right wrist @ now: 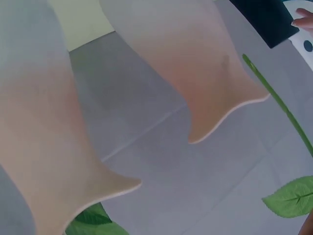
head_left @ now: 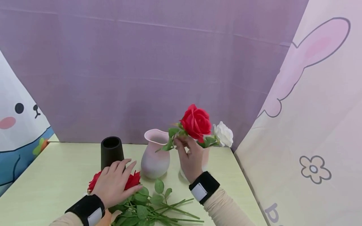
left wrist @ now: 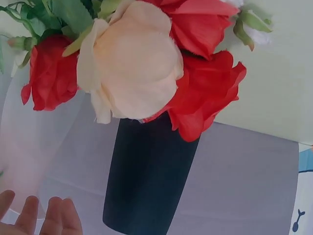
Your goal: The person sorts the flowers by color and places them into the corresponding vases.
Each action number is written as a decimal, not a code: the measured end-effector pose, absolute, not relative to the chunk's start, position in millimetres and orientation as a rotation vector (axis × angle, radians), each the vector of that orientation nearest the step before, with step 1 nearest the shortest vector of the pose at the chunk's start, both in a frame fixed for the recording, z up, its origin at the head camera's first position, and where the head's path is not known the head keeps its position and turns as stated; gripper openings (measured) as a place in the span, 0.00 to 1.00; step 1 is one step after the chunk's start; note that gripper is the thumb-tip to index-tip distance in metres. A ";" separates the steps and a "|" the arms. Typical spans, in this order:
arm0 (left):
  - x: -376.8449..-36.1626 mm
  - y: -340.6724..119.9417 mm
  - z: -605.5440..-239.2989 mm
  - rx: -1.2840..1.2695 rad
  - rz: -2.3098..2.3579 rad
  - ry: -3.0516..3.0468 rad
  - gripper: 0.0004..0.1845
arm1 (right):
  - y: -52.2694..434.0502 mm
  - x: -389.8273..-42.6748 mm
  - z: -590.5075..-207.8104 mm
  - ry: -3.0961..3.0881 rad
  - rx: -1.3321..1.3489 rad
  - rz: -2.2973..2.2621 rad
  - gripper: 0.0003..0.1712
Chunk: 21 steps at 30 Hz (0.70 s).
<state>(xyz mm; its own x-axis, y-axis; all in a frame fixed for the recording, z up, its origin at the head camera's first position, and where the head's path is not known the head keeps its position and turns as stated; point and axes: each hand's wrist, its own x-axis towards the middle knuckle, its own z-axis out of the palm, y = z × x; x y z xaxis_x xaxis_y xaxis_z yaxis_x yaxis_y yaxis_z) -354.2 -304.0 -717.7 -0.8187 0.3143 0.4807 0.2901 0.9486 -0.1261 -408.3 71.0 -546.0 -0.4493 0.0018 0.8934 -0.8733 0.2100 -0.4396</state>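
My left hand (head_left: 122, 175) lies flat, fingers spread, on a bunch of red roses (head_left: 133, 180) lying on the pale green table (head_left: 65, 175). Its fingertips (left wrist: 49, 218) show below a peach rose (left wrist: 132, 68) and red blooms (left wrist: 205, 88). My right hand (head_left: 181, 142) pinches the stem of a red rose (head_left: 196, 122), holding it upright over a pink vase (head_left: 205, 157) that it mostly hides. A white rose (head_left: 224, 134) stands in that vase. The stem (right wrist: 279, 103) and a leaf (right wrist: 293, 196) run past the vase rims.
A second pink vase (head_left: 155, 153) stands left of the right hand, and a black vase (head_left: 112, 152) is just behind the left hand. Leafy green stems (head_left: 158, 212) lie across the table's front. A purple backdrop and cartoon curtains enclose the table.
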 end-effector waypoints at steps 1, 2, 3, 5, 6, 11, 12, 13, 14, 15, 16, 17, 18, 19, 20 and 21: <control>-353.7 -302.2 -714.0 -0.435 0.066 -2.588 0.62 | 72.8 -408.2 -543.0 -1.666 0.819 1.350 0.18; -352.8 -300.3 -709.6 -0.446 0.068 -2.590 0.63 | 74.7 -408.4 -540.4 -1.669 0.803 1.351 0.18; -353.6 -298.9 -707.2 -0.451 0.067 -2.582 0.63 | 76.9 -408.4 -537.6 -1.672 0.785 1.342 0.18; -356.2 -296.2 -703.9 -0.460 0.064 -2.571 0.63 | 81.6 -409.0 -531.6 -1.684 0.745 1.331 0.17; -357.7 -294.9 -703.1 -0.463 0.062 -2.571 0.63 | 84.1 -409.4 -528.5 -1.685 0.733 1.332 0.17; -366.3 -288.6 -707.4 -0.462 0.060 -2.577 0.64 | 96.7 -414.2 -515.6 -1.636 0.744 1.398 0.18; -366.8 -287.4 -708.2 -0.459 0.062 -2.580 0.64 | 98.7 -415.5 -514.2 -1.621 0.754 1.417 0.18; -366.8 -286.2 -709.0 -0.459 0.065 -2.584 0.65 | 100.3 -417.2 -513.9 -1.613 0.753 1.431 0.18; -366.3 -285.1 -710.1 -0.457 0.067 -2.587 0.64 | 101.6 -418.8 -514.3 -1.608 0.750 1.443 0.18; -365.5 -284.1 -711.3 -0.457 0.065 -2.589 0.64 | 102.4 -420.4 -515.5 -1.603 0.750 1.452 0.18; -364.6 -283.3 -712.9 -0.458 0.061 -2.591 0.64 | 102.8 -422.3 -517.8 -1.603 0.749 1.456 0.18; -363.7 -282.5 -714.8 -0.460 0.053 -2.592 0.63 | 102.8 -424.2 -520.8 -1.607 0.747 1.458 0.17; -362.6 -281.7 -717.1 -0.465 0.047 -2.591 0.63 | 102.6 -426.1 -524.6 -1.617 0.739 1.455 0.16; -361.7 -280.8 -719.3 -0.471 0.037 -2.591 0.62 | 102.2 -428.2 -529.6 -1.632 0.727 1.449 0.15; -361.1 -280.0 -722.0 -0.479 0.027 -2.585 0.62 | 101.7 -430.7 -535.0 -1.648 0.718 1.442 0.14; -360.8 -279.1 -724.0 -0.485 0.019 -2.583 0.62 | 101.4 -433.6 -541.0 -1.669 0.705 1.431 0.14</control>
<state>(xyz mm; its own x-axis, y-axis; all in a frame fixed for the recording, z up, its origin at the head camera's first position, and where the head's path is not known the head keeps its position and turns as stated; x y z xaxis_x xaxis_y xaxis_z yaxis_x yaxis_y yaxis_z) -360.8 -279.1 -724.0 -0.8072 0.3430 0.4804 0.3358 0.9361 -0.1042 -433.6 101.4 -541.0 -0.5165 0.0895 0.8516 -0.8280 0.2014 -0.5233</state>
